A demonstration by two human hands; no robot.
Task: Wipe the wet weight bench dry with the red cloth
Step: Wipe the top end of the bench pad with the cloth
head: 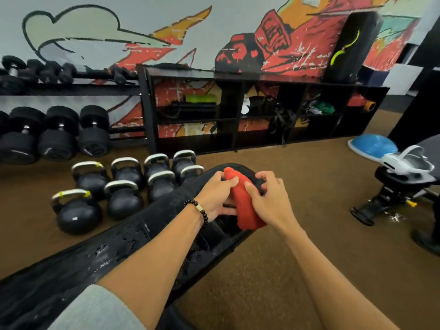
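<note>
1. Cloth position: the red cloth (246, 201) is bunched between both hands above the far end of the bench (123, 246). Whether it touches the pad cannot be told.
2. Left hand (217, 196): fingers curled round the cloth's left edge, thumb beneath. A beaded bracelet (201, 210) sits on this wrist.
3. Right hand (270, 198): fingertips pinch the cloth's right side; the other fingers are spread and bent.
4. Bench condition: water droplets and wet streaks show along the near and middle pad. The far end is largely hidden by the hands.
5. Progress, as judged: early or mid task. The cloth appears to be being gathered or refolded, not pressed flat for a stroke.
6. Remaining, as judged: wipe the visibly wet middle and near sections.
7. Surroundings: kettlebells (123, 186) stand on the floor left of the bench.
</note>
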